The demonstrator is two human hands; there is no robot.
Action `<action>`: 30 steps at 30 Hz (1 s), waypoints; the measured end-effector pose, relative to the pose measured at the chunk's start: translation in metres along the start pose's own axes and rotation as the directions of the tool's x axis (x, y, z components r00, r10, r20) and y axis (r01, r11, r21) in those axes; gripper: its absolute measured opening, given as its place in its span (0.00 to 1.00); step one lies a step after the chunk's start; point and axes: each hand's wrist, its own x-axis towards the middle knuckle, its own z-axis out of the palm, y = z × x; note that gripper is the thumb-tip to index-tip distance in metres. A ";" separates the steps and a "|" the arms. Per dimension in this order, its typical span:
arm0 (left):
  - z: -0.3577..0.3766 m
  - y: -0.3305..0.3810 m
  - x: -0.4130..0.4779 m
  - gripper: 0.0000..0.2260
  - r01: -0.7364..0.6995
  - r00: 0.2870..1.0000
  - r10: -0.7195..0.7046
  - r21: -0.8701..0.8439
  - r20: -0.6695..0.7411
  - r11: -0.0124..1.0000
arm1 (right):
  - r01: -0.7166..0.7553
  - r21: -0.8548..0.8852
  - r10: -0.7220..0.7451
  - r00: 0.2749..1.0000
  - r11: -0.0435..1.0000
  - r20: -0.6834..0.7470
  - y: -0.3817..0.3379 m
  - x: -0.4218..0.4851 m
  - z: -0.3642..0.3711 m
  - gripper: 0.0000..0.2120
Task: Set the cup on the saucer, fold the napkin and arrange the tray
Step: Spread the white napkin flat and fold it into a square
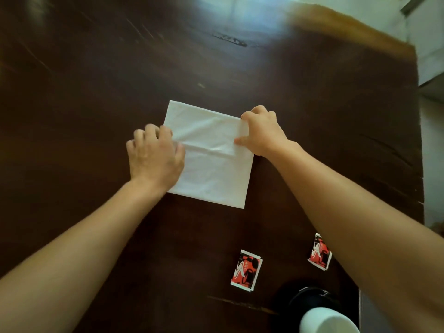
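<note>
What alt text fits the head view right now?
Both hands press a white napkin flat on a dark wooden table, left hand at its left edge, right hand at its right. Nearer lie two red sachets and a white cup.

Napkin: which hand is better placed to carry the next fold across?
Probably the right hand. It pinches the lifted right edge of the napkin, so it can carry that flap over. The left hand lies on the left edge, knuckles up, placed to pin the napkin to the table.

Single head-worn view, looking steeply down, close over dark table (pixel 96 92); wide-angle
</note>
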 end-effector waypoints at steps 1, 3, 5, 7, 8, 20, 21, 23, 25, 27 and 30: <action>-0.002 -0.001 0.016 0.20 0.007 1.000 -0.008 -0.048 -0.013 0.999 | -0.022 0.019 0.021 1.000 1.000 0.015 -0.002 0.001 -0.003 0.30; -0.004 0.000 0.048 0.27 0.027 0.997 -0.016 -0.144 0.073 0.989 | -0.080 0.046 0.078 0.996 0.996 0.045 -0.005 0.005 -0.007 0.32; -0.006 -0.001 0.074 0.34 0.008 0.979 0.020 -0.135 0.202 0.991 | -0.121 0.069 0.116 0.991 0.990 0.073 -0.006 0.006 -0.010 0.29; -0.008 0.001 0.089 0.37 -0.116 0.952 0.122 -0.039 0.282 0.992 | -0.109 0.088 0.102 0.992 0.990 0.080 -0.006 0.004 -0.010 0.23; -0.010 0.004 0.093 0.39 -0.182 0.935 0.176 -0.008 0.308 0.983 | -0.071 0.094 0.066 0.996 0.993 0.059 -0.006 0.002 -0.009 0.18; -0.066 0.031 0.102 0.07 -0.391 0.920 0.392 -0.043 0.003 0.919 | 0.132 0.143 -0.061 0.908 0.981 -0.414 0.013 -0.035 -0.067 0.05; -0.076 0.034 0.101 0.07 -0.400 0.916 0.394 -0.095 -0.078 0.912 | 0.133 0.143 -0.052 0.883 0.981 -0.466 0.014 -0.039 -0.075 0.05; -0.098 0.039 0.097 0.06 -0.465 0.868 0.415 -0.151 -0.273 0.873 | 0.162 0.131 -0.056 0.811 0.978 -0.583 0.016 -0.048 -0.092 0.05; -0.117 0.045 0.090 0.05 -0.550 0.786 0.441 -0.165 -0.433 0.819 | 0.211 0.097 -0.086 0.717 0.973 -0.692 0.018 -0.060 -0.105 0.06; -0.127 0.047 0.078 0.05 -0.610 0.715 0.456 -0.153 -0.530 0.778 | 0.241 0.073 -0.104 0.647 0.968 -0.755 0.022 -0.076 -0.110 0.06; -0.120 0.038 0.049 0.05 -0.695 0.654 0.496 -0.194 -0.571 0.692 | 0.290 0.082 -0.124 0.625 0.954 -0.771 0.033 -0.104 -0.094 0.11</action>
